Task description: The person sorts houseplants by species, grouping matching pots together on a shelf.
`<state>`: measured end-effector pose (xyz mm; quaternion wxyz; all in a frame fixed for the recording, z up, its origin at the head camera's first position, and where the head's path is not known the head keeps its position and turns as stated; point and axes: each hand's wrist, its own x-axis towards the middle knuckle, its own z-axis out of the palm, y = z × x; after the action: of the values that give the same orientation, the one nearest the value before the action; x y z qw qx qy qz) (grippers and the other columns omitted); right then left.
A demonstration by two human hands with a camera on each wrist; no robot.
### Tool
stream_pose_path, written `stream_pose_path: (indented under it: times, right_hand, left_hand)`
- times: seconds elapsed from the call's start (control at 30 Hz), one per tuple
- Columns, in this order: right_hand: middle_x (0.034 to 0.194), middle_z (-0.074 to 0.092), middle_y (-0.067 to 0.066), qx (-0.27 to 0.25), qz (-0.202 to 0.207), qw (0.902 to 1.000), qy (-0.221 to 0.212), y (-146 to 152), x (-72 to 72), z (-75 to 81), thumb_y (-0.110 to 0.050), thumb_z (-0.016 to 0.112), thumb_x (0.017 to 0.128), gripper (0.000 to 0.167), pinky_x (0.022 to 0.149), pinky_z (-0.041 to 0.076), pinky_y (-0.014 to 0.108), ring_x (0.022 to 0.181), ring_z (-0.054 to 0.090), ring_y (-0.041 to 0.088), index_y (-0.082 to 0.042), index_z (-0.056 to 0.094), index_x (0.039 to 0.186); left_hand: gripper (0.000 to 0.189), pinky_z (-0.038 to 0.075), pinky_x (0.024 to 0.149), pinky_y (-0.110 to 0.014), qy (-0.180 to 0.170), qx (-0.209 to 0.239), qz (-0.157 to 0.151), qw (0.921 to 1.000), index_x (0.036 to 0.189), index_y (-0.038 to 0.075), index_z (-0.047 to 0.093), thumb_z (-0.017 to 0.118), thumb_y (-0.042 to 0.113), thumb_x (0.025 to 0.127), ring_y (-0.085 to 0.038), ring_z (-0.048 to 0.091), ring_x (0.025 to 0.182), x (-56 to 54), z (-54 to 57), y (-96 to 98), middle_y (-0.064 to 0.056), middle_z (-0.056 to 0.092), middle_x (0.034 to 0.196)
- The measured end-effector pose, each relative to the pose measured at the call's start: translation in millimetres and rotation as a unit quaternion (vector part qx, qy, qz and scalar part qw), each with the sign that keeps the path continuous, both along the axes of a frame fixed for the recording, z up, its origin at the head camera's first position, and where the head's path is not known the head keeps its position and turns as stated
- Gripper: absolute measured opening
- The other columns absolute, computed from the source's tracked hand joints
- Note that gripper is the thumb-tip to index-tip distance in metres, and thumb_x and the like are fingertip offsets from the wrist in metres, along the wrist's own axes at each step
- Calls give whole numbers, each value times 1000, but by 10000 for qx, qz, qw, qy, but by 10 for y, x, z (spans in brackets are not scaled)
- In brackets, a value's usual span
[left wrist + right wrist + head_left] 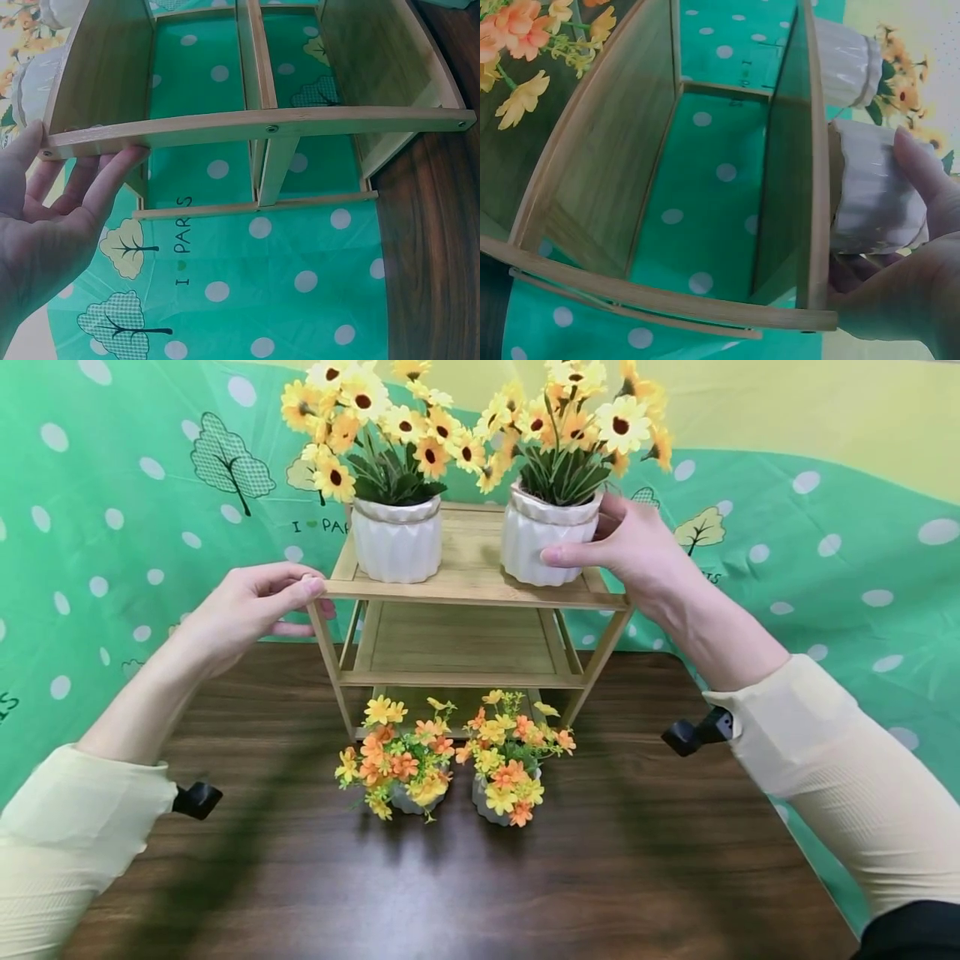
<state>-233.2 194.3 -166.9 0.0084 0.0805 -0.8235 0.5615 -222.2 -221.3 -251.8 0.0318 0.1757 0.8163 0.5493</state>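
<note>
- Head view shows the right hand (637, 547) clasping the right white pot (551, 539), thumb across its front and fingers behind; the right wrist view agrees.
- The left hand (251, 606) pinches the front left corner of the wooden shelf (468, 553). The 2 hands are well apart.
- The right white pot is upright on the top board, near its right end; whether its base bears fully on the wood, I cannot tell.
- Beside it, with a gap between, the left white pot (397, 539) stands upright on the same board. Both carry yellow daisy-like flowers.
- Below, the middle board (457, 639) shows bare wood. The left low plant (401, 756) and right low plant (513, 760), orange and yellow, stand on the dark table (420, 902) before the shelf.
- My judgement: the step in hand is placing or adjusting pot 2 on the top board while the left hand steadies the frame.
- The next move probably calls for seating the base flat, then loosening the right fingers without brushing the blooms.
</note>
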Motion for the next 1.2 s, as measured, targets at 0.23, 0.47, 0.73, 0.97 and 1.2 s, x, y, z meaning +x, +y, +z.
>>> stream_pose_path:
  times: [0.23, 0.47, 0.73, 0.97, 1.2]
  right_hand:
    - [118, 70, -9, 247, -140, 9996, -10, 40, -38, -54, -17, 92, 78, 63, 107, 46, 25, 115, 61, 11, -18, 62, 133]
    - [118, 69, -9, 605, -123, 9981, 64, 54, -71, -53, -24, 92, 79, 66, 97, 49, 21, 113, 62, 10, -20, 60, 136]
    - [118, 69, -8, 450, 118, 9989, 26, 80, -77, -13, -18, 90, 81, 65, 87, 52, 17, 110, 63, 11, -19, 57, 137]
    - [118, 68, -6, 439, 238, 9988, -10, 94, -94, 10, -16, 89, 82, 63, 84, 54, 19, 109, 62, 12, -17, 56, 136]
    - [118, 68, -6, 626, 397, 9972, -136, 122, -103, -73, -19, 87, 85, 60, 81, 56, 19, 106, 65, 11, -16, 55, 136]
  left_hand:
    - [36, 64, 84, -22, 22, 11, 33, 10000, 126, 11, 65, 58, 40, 105, -7, 70, 104, -3, 14, 12, 4, 71, 106]
    - [36, 64, 83, -23, 123, -10, 37, 9999, 125, 11, 65, 58, 40, 105, -6, 71, 104, -5, 55, 16, 4, 72, 106]
    - [34, 64, 83, -22, 158, 39, 6, 9999, 125, 12, 66, 58, 39, 105, -8, 70, 105, -11, 79, 30, 4, 71, 106]
    - [33, 64, 82, -21, 175, 50, 63, 9998, 123, 12, 67, 59, 39, 104, -8, 70, 103, -3, 90, 25, 4, 70, 105]
    - [39, 63, 83, -21, 59, -146, 133, 9998, 126, 12, 65, 57, 44, 104, -6, 69, 105, 36, -7, 22, 4, 69, 108]
